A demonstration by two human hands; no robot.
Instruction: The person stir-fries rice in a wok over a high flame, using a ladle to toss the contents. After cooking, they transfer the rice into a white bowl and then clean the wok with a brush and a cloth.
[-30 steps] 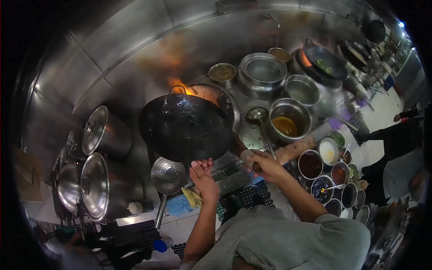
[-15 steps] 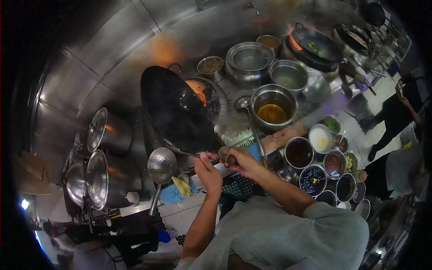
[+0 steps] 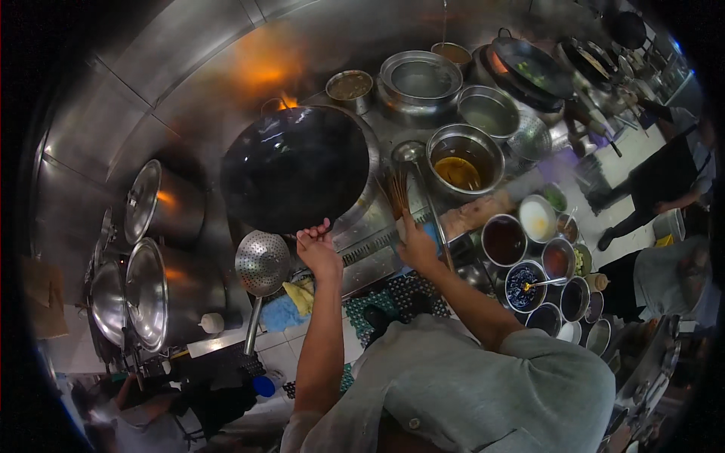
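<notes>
A large black wok (image 3: 296, 170) lies over the left burner, its dark inside facing up. My left hand (image 3: 320, 255) is closed at the wok's near rim, fingers curled; the part they grip is mostly hidden by the hand. In my right hand (image 3: 418, 245) is a bamboo wok brush (image 3: 398, 195), its bristles pointing away from me, to the right of the wok. Beside the brush a long-handled ladle (image 3: 408, 152) rests on the stove. Left of my left hand lies a perforated skimmer (image 3: 262, 263), near a yellow cloth (image 3: 300, 296) and a blue cloth (image 3: 281, 314).
Flame (image 3: 288, 101) shows behind the wok. A pot of amber liquid (image 3: 458, 173) and a steel pot (image 3: 421, 78) stand to the right. Bowls of sauces (image 3: 504, 240) crowd the right side. Lidded pots (image 3: 147, 294) stand at left. Other people (image 3: 664, 181) are at the right and lower left.
The wok has gone from steeply tilted to lying flatter over the burner. My hands have moved apart: the right to the right with the brush, the left slightly left with the wok.
</notes>
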